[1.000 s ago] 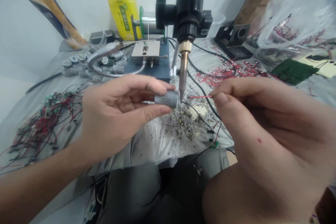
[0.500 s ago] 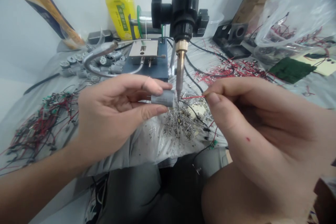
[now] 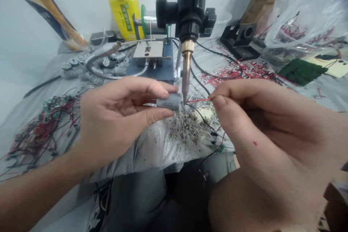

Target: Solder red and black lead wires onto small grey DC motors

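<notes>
Between the thumb and fingers of my left hand (image 3: 116,116) lies a small grey cylindrical motor (image 3: 168,102), held sideways with its right end close to the tip of a soldering iron (image 3: 186,76). The iron points down from a black holder (image 3: 191,3). My right hand (image 3: 261,134) pinches a thin red wire (image 3: 199,100), whose left end reaches the iron's tip beside the motor. Whether wire and motor touch cannot be made out. A black wire (image 3: 199,113) runs below the tip, over scattered solder bits (image 3: 187,127).
A blue solder feeder (image 3: 150,61) with a solder spool (image 3: 150,21) stands behind. Several grey motors (image 3: 108,63) and tangled wires (image 3: 46,127) lie left. Red wires (image 3: 244,72), a green pad (image 3: 302,71) and a plastic bag (image 3: 304,18) are right.
The right hand and red wire have shifted very slightly left. The left hand holds the motor as before, with almost no movement.
</notes>
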The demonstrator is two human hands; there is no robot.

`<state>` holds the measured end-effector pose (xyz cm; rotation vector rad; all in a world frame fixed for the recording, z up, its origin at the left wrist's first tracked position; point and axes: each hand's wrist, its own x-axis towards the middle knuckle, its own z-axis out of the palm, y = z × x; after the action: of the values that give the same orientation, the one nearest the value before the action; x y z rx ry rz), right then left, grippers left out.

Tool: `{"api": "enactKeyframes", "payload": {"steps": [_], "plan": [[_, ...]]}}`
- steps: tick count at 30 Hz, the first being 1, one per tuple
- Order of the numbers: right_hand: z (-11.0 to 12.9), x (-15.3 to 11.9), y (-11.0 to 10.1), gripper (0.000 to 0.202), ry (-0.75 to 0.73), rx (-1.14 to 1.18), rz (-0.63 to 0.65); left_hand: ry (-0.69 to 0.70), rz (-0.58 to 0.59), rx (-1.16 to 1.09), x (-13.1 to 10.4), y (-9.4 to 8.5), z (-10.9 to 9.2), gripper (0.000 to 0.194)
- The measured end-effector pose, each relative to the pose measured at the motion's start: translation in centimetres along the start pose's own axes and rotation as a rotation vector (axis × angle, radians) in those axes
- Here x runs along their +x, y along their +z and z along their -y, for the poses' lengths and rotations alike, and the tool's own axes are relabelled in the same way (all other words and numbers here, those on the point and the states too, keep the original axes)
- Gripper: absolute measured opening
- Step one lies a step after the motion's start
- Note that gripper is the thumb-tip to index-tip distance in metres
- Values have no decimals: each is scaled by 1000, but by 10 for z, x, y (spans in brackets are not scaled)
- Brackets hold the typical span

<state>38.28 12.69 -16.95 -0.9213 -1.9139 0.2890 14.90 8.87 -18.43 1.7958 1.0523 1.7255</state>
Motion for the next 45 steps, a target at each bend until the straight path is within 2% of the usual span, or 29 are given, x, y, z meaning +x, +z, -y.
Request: {"api": "enactKeyframes", "payload": {"steps": [26, 31, 36, 45], "plan": [[-3, 2, 0, 14, -26, 122, -1, -2, -14, -26, 0, 2, -1, 48], [-2, 1, -1, 16, -22, 44, 33, -7, -17, -21, -1, 1, -1, 45], [-3, -2, 0, 16, -51, 112, -22, 3, -12, -17, -1, 1, -1, 43], [-2, 1, 0, 15, 12, 50, 43, -4, -24, -23, 0, 2, -1, 48]]}}
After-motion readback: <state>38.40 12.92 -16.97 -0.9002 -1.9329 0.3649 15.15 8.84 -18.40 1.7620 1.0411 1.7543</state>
